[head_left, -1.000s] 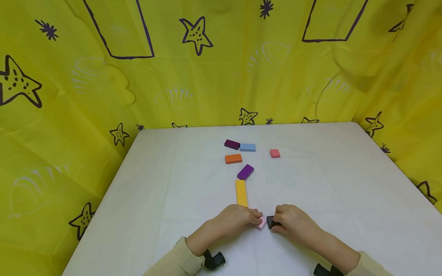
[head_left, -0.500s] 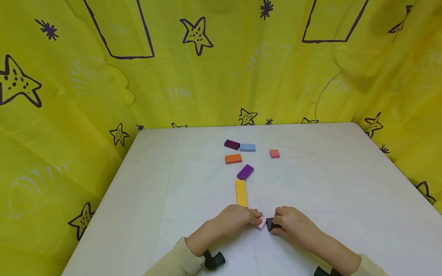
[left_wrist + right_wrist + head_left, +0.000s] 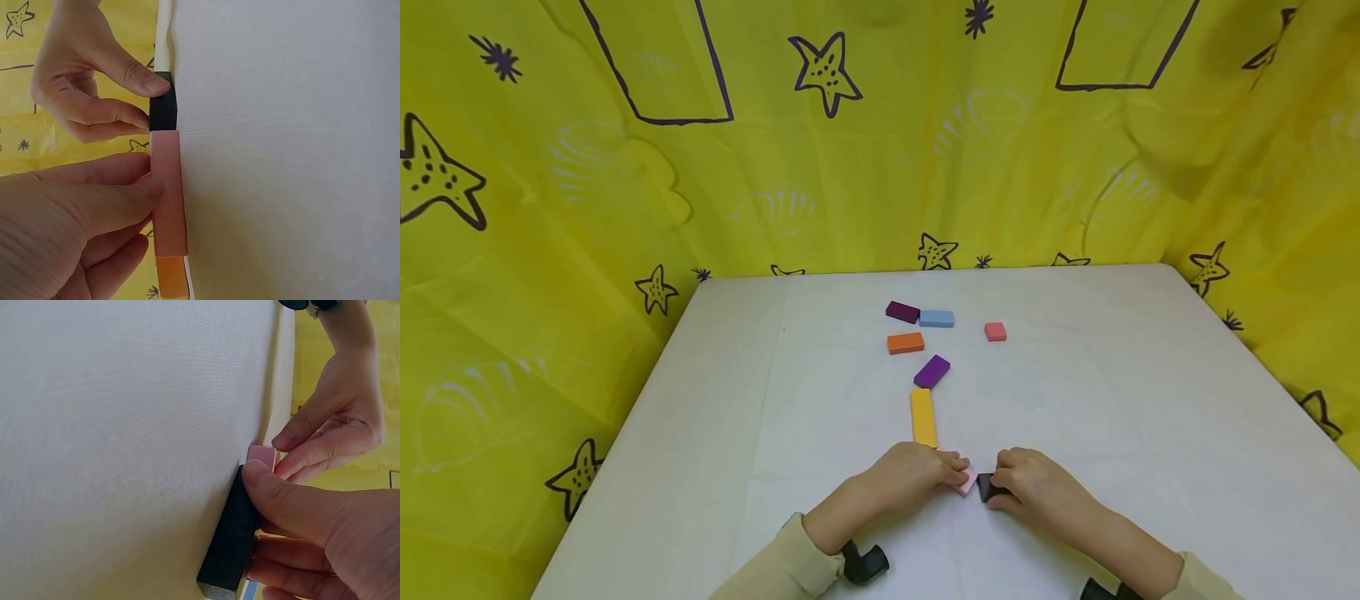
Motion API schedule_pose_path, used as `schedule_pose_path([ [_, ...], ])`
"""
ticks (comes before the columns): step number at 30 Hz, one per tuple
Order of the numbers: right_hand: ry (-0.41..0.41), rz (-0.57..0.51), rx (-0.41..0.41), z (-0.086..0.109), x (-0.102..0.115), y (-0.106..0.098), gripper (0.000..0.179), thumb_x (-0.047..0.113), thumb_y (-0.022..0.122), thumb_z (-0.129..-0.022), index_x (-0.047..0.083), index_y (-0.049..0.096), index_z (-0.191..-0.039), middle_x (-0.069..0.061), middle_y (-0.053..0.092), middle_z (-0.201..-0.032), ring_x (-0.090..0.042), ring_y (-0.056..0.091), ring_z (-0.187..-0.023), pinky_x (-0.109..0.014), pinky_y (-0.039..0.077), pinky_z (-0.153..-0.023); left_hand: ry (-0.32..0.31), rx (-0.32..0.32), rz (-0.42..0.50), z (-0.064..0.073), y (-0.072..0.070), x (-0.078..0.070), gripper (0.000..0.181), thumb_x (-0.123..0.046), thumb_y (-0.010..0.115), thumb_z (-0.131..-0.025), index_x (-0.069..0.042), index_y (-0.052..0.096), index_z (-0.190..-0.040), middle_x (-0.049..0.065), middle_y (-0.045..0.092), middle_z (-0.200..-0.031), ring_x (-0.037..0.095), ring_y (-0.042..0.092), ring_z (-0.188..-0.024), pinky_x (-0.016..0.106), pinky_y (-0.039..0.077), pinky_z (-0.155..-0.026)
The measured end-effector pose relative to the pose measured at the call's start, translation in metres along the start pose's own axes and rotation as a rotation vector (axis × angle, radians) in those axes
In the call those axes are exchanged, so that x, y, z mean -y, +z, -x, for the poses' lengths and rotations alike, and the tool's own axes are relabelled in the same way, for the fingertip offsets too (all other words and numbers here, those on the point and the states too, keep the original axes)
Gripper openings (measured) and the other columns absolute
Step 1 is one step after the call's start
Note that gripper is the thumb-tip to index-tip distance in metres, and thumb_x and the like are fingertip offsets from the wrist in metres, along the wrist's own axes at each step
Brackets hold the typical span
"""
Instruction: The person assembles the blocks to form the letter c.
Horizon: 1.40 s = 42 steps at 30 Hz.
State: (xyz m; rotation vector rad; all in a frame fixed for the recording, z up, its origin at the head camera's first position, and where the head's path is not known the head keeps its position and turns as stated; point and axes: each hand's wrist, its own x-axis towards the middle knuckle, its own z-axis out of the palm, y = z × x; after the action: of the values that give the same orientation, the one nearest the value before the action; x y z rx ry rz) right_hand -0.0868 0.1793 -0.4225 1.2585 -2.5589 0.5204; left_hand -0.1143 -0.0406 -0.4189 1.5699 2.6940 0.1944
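Note:
My left hand pinches a pink block that lies on the white table, thumb on its near side and fingers behind. In the head view that hand hides most of the block. A black block is pinched between thumb and fingers of my right hand. Its end is right at the right-hand corner of the pink block. Beyond the left hand, a yellow block runs away from the pink one, and a purple block sits slanted at its far end.
Farther back on the white table lie an orange block, a dark maroon block, a light blue block and a small coral-red block. A yellow patterned curtain surrounds the table's back and sides.
Compared with a second ago, the black block has shifted slightly left and turned a little, its end now right at the pink block. The left hand has kept its hold.

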Motion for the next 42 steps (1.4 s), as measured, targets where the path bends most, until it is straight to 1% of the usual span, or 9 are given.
schedule_pose_path([
  [7, -0.014, 0.000, -0.017, -0.0010, -0.0002, 0.0007, 0.028, 0.020, 0.081, -0.064, 0.019, 0.053, -0.059, 0.014, 0.040, -0.067, 0.000, 0.035, -0.059, -0.017, 0.034, -0.053, 0.001, -0.001, 0.005, 0.0002, 0.0016, 0.0010, 0.028, -0.021, 0.056, -0.091, -0.022, 0.065, -0.117, -0.012, 0.058, -0.120, -0.002, 0.048, -0.113, 0.015, 0.040, -0.086],
  [17, -0.033, -0.002, -0.017, -0.0017, -0.0019, 0.0009, 0.029, 0.019, 0.080, -0.064, 0.019, 0.052, -0.059, 0.014, 0.041, -0.069, 0.000, 0.036, -0.060, -0.016, 0.035, -0.054, -0.008, 0.010, 0.011, -0.0004, 0.0002, 0.0010, 0.027, -0.021, 0.056, -0.091, -0.021, 0.066, -0.117, -0.011, 0.058, -0.120, -0.002, 0.047, -0.114, 0.015, 0.040, -0.087],
  [24, -0.042, -0.010, -0.006, -0.0017, -0.0025, 0.0003, 0.024, 0.019, 0.080, -0.064, 0.017, 0.056, -0.061, 0.012, 0.044, -0.070, 0.000, 0.038, -0.062, -0.017, 0.037, -0.055, -0.004, 0.004, 0.016, -0.0002, 0.0000, 0.0009, 0.027, -0.021, 0.055, -0.091, -0.022, 0.065, -0.117, -0.012, 0.059, -0.119, -0.002, 0.048, -0.113, 0.015, 0.040, -0.086],
  [32, -0.053, 0.009, -0.010, -0.0014, -0.0031, -0.0009, 0.023, 0.022, 0.081, -0.064, 0.017, 0.058, -0.062, 0.012, 0.046, -0.070, -0.001, 0.040, -0.061, -0.019, 0.038, -0.055, 0.001, -0.009, 0.010, 0.0003, -0.0009, 0.0001, 0.026, -0.020, 0.056, -0.091, -0.023, 0.066, -0.115, -0.012, 0.059, -0.118, -0.002, 0.049, -0.112, 0.014, 0.041, -0.084],
  [36, -0.031, 0.005, -0.010, -0.0007, -0.0032, -0.0010, 0.021, 0.023, 0.082, -0.065, 0.016, 0.062, -0.064, 0.010, 0.052, -0.074, -0.003, 0.046, -0.064, -0.022, 0.043, -0.057, 0.006, -0.014, 0.006, 0.0006, -0.0014, -0.0002, 0.026, -0.019, 0.057, -0.091, -0.023, 0.067, -0.114, -0.012, 0.060, -0.118, -0.002, 0.050, -0.112, 0.015, 0.042, -0.083],
  [40, -0.012, 0.005, -0.014, -0.0004, -0.0030, -0.0004, 0.019, 0.023, 0.081, -0.066, 0.012, 0.067, -0.069, 0.004, 0.058, -0.080, -0.009, 0.055, -0.071, -0.026, 0.048, -0.063, 0.011, -0.015, -0.009, 0.0008, -0.0023, -0.0012, 0.026, -0.019, 0.057, -0.091, -0.023, 0.067, -0.115, -0.011, 0.059, -0.119, -0.001, 0.049, -0.112, 0.015, 0.043, -0.082],
  [42, -0.007, 0.005, -0.012, -0.0002, -0.0026, -0.0002, 0.019, 0.024, 0.081, -0.067, 0.010, 0.068, -0.071, 0.002, 0.060, -0.082, -0.011, 0.057, -0.074, -0.028, 0.049, -0.065, 0.014, -0.018, -0.016, 0.0011, -0.0024, -0.0018, 0.027, -0.019, 0.057, -0.091, -0.022, 0.066, -0.116, -0.010, 0.059, -0.120, 0.000, 0.049, -0.113, 0.014, 0.043, -0.082],
])
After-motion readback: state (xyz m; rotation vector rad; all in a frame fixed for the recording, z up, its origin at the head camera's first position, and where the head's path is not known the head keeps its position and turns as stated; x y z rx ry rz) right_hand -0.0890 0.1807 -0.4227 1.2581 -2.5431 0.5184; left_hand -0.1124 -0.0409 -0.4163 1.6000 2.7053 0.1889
